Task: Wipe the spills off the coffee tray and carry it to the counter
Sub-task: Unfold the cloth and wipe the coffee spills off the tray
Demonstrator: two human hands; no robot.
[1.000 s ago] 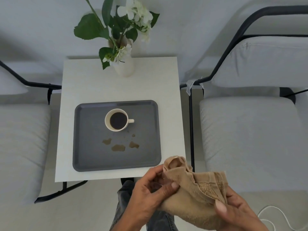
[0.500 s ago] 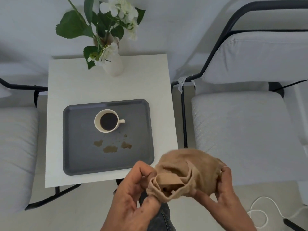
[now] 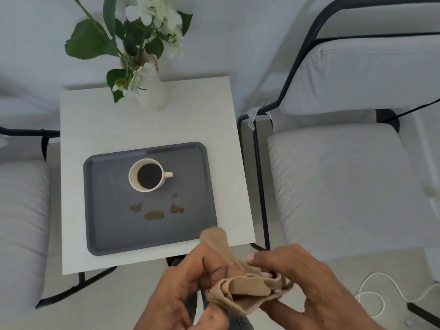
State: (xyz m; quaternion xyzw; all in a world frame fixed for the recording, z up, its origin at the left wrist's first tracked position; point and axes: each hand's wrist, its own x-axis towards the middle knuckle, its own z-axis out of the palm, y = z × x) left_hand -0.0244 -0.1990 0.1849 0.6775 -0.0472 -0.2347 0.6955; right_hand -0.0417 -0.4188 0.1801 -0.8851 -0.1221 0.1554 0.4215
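A dark grey rectangular plastic tray with rounded corners [image 3: 107, 210] lies flat on a small white square side table [image 3: 95, 120], set toward the table's near edge. On the tray's far half stands a cream ceramic cup of black coffee [image 3: 147, 175], upright, its handle pointing to the right. Nearer than the cup, on the tray's bare floor, sit three brown coffee puddles [image 3: 153, 215] in a loose row, apart from one another and from the cup, with a few smaller specks between them and the cup. At the far edge of the table, well apart from the tray, a white vase holding green leaves and white flowers [image 3: 152, 96] stands upright. Below the table's near edge, in front of the person, both bare hands hold a crumpled tan cloth [image 3: 240, 285] in the air, clear of the tray. The left hand [image 3: 188, 289] has its fingers curled around the cloth's left side, with one loose corner of the fabric sticking up above the knuckles and overlapping the tray's near right corner in the view. The right hand [image 3: 309, 284] closes over the cloth's right side from above, thumb under the bunched folds. Light grey cushioned chairs with black metal frames stand on either side of the table: one at the right [image 3: 345, 182] and one at the left [image 3: 21, 210]. A white cable [image 3: 373, 298] lies coiled on the pale floor beside the right hand.
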